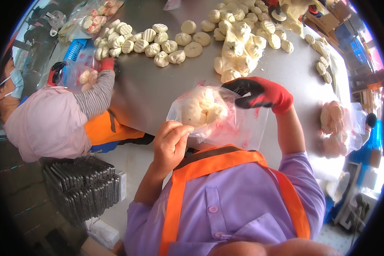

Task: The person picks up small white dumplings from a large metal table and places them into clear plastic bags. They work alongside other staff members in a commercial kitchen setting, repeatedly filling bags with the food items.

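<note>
My left hand (172, 144), bare, pinches the near-left edge of a clear plastic bag (240, 128) with red print. Inside the bag, several pale steamed buns (204, 110) lie bunched together. At the bag's far right side is my right hand (259, 92), in a red and black glove. Its thumb and fingers are apart, with the fingertips right by the film above the buns. Just beyond the bag, several filled buns (240, 51) lie on a sheet of pale dough or cloth on the metal table (140, 92).
More buns (160, 41) spread along the table's far left. A co-worker (51, 118) at my left handles a bag of buns (87, 76). Filled bags (334, 129) rest at the right edge. Black trays (83, 185) are stacked at lower left. Another gloved hand (275, 11) reaches in at the far side.
</note>
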Demonstrator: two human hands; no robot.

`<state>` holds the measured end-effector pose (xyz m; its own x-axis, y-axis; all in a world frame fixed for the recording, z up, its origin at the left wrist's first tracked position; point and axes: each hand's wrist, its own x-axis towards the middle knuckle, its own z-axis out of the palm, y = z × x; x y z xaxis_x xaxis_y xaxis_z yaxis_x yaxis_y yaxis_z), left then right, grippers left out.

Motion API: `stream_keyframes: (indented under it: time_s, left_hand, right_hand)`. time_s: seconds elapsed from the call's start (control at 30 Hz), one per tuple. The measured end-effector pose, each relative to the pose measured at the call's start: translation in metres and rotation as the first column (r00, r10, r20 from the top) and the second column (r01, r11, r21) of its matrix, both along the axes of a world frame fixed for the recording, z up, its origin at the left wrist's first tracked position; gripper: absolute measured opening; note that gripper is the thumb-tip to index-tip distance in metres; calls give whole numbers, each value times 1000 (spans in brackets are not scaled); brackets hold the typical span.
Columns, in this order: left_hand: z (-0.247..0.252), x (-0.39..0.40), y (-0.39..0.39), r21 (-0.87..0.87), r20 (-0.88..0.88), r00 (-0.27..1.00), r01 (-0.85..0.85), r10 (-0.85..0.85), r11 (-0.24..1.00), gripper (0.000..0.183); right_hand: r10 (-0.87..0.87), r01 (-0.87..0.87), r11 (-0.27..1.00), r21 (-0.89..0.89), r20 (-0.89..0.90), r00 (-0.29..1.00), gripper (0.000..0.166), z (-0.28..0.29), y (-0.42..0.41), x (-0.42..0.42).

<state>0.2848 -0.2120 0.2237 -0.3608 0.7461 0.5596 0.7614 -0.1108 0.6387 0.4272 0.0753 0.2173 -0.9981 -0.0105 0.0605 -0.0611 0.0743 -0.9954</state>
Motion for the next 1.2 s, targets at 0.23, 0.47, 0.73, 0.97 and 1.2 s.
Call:
stream_keyframes:
  time_s: [0.23,0.47,0.73,0.97,1.2]
  left_hand:
    - [-6,-20,-10,-89,79,996,59,-52,994,22]
    - [-4,-36,-18,-108,141,984,126,-110,986,28]
    - [-4,-48,-17,-131,157,985,92,-71,987,28]
    - [-10,-44,-14,-84,133,980,159,-147,984,29]
    - [-2,-28,0,-42,83,972,225,-221,974,21]
  right_hand:
    - [-168,171,983,73,-42,985,48,-92,39,-133]
    - [-71,63,246,967,-47,996,67,-165,30,-260]
    - [-397,184,751,634,211,893,62,-158,15,-234]
    - [-304,309,951,-25,-269,914,36,-2,2,-71]
    - [143,240,173,955,-266,953,63,75,-77,-28]
